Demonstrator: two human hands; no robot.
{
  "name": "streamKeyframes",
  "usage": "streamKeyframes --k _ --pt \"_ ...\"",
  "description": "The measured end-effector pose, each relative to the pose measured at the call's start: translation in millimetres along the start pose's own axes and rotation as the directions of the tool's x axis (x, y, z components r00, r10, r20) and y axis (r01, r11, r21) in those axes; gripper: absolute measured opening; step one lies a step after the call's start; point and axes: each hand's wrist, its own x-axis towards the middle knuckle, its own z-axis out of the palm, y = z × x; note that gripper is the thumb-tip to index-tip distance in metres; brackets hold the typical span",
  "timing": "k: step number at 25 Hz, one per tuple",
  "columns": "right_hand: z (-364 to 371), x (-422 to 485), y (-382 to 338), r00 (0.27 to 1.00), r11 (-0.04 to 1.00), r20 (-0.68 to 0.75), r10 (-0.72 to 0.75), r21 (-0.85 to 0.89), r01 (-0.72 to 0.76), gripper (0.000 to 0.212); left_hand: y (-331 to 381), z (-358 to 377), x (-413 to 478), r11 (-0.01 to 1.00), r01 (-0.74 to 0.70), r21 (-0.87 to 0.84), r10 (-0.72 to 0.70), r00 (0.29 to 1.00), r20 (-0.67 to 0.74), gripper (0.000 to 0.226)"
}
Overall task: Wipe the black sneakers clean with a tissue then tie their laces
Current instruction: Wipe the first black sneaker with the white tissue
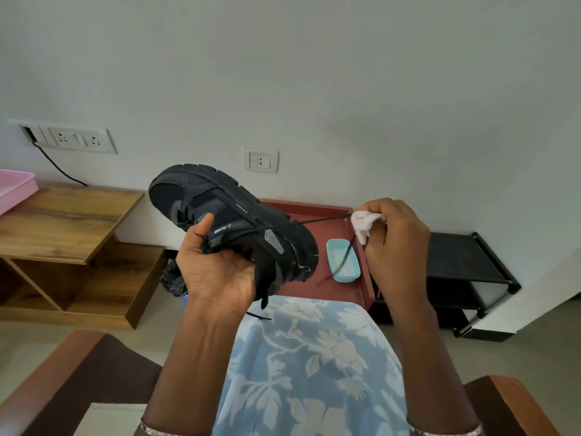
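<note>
My left hand (pixel 213 272) grips a black sneaker (pixel 232 215) from below, sole turned up and away, held in the air above my lap. A black lace (pixel 317 221) runs taut from the shoe to my right hand (pixel 396 240). That hand pinches a crumpled white tissue (pixel 364 223) around the lace, off to the shoe's right. The lace end hangs down below the tissue toward a small bowl. Another loose lace end dangles under the shoe. Only one sneaker is in view.
A red low table (pixel 333 291) stands in front of my knees with a light-blue oval bowl (pixel 342 261) on it. A wooden shelf unit (pixel 66 221) and pink tray (pixel 15 190) sit left, a black rack (pixel 465 262) right. Wooden chair arms flank my lap.
</note>
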Motion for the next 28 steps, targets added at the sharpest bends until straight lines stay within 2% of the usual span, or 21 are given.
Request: streamKeyframes --k 5,8,10,12,15,19,22,24,26,28 --pt "0 10 33 0.993 0.989 -0.049 0.109 -0.100 -0.113 0.019 10 -5 -1 0.998 0.015 -0.055 -0.015 1.000 -0.011 0.058" --pt "7 13 48 0.981 0.974 0.006 0.195 -0.119 -0.193 0.018 8 -9 1 0.999 0.001 -0.048 -0.002 1.000 -0.010 0.062" --pt "11 1 38 0.969 0.969 0.026 0.245 -0.045 -0.244 0.020 8 -9 5 0.996 -0.025 -0.080 0.027 0.999 0.024 0.067" --pt "13 -16 10 0.950 0.938 0.069 0.305 0.151 -0.312 0.015 7 -10 12 0.995 -0.041 -0.094 0.042 0.999 0.012 0.067" --pt "19 -34 -32 0.973 0.908 0.127 0.193 0.352 -0.226 0.015 1 -10 16 0.997 -0.038 -0.074 0.037 0.999 -0.007 0.059" --pt "44 -54 -64 0.994 0.975 0.096 -0.045 0.223 0.023 0.025 -7 -4 10 0.999 0.018 -0.044 -0.018 1.000 -0.003 0.047" --pt "48 -54 -72 0.977 0.972 0.155 -0.144 0.209 0.110 0.026 -14 1 5 0.998 0.065 -0.013 -0.064 0.998 0.025 0.014" --pt "49 -42 -63 0.978 0.980 0.138 -0.154 0.151 0.133 0.024 -15 3 1 0.997 0.079 0.006 -0.080 0.995 0.052 0.030" --pt "47 -28 -47 0.992 0.992 0.088 -0.094 0.090 0.086 0.020 -15 5 0 0.996 0.080 0.037 -0.082 0.996 0.034 0.053" --pt "42 -28 -37 0.996 0.993 0.077 -0.048 0.115 0.039 0.018 -14 5 2 0.997 0.038 0.074 -0.037 0.999 -0.015 0.057"
